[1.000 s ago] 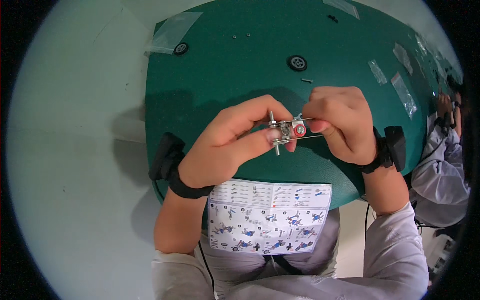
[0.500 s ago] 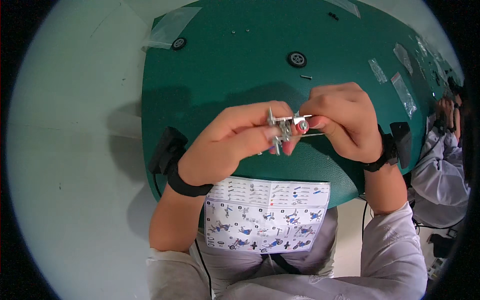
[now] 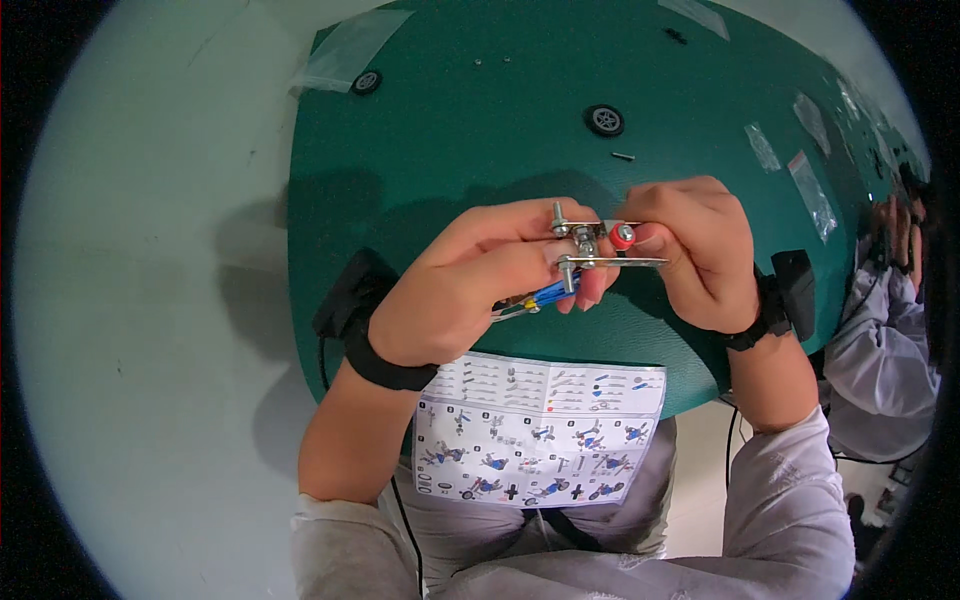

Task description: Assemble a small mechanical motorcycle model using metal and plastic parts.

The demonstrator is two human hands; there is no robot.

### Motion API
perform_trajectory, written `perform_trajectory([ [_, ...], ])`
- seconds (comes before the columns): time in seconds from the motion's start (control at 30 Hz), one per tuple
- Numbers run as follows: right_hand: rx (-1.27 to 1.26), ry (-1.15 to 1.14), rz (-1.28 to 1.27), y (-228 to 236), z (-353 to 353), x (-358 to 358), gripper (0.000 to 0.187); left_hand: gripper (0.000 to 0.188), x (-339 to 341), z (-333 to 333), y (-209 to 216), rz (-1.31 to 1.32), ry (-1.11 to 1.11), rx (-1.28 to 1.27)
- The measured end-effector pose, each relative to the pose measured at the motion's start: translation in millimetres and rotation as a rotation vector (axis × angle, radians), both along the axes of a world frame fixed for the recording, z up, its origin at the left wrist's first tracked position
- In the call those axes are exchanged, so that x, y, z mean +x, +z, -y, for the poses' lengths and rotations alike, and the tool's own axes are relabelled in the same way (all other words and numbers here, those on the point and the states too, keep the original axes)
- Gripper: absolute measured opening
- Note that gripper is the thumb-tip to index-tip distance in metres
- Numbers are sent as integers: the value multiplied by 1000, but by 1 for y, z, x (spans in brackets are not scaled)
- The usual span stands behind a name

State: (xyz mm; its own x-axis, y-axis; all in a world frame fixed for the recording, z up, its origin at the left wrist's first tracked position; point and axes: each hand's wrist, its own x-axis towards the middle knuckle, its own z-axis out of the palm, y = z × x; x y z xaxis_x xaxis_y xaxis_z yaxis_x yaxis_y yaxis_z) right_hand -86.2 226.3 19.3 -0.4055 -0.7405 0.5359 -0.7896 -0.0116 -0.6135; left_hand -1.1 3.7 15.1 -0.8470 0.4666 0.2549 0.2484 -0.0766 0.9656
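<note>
My left hand (image 3: 440, 280) is wrapped round a small metal model assembly (image 3: 588, 240) above the green table. It has two parallel metal strips with bolts standing out at their left ends and nuts between them. A red ring with a screw head (image 3: 622, 236) sits near its right side. Below my left fingers a blue part (image 3: 555, 292) and a bit of yellow show. My right hand (image 3: 695, 250) is closed, thumb against curled fingers, at the right end of the upper strip; the fingertips are partly hidden.
A printed instruction sheet (image 3: 540, 430) lies at the table's near edge, over my lap. Farther off on the green table (image 3: 450, 130) are a black wheel (image 3: 605, 120), a screw (image 3: 623, 156), another wheel (image 3: 367, 82) and plastic bags (image 3: 812, 195). Another person's sleeve (image 3: 880, 340) shows at right.
The model assembly has turned in my hands, so the lower strip, the red ring and the blue part show more plainly. Both hands stay close together on it.
</note>
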Motion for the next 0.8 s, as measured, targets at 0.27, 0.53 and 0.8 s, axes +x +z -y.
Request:
perform_trajectory([
  [0.27,-22,-56,33,-9,6,8,15,18,4,-6,-5,286,12,367],
  [0.53,-11,-59,136,-7,4,9,22,22,2,-6,-2,456,-9,424],
  [0.8,-69,-20,196,-7,1,7,27,27,7,-4,10,444,-25,238],
])
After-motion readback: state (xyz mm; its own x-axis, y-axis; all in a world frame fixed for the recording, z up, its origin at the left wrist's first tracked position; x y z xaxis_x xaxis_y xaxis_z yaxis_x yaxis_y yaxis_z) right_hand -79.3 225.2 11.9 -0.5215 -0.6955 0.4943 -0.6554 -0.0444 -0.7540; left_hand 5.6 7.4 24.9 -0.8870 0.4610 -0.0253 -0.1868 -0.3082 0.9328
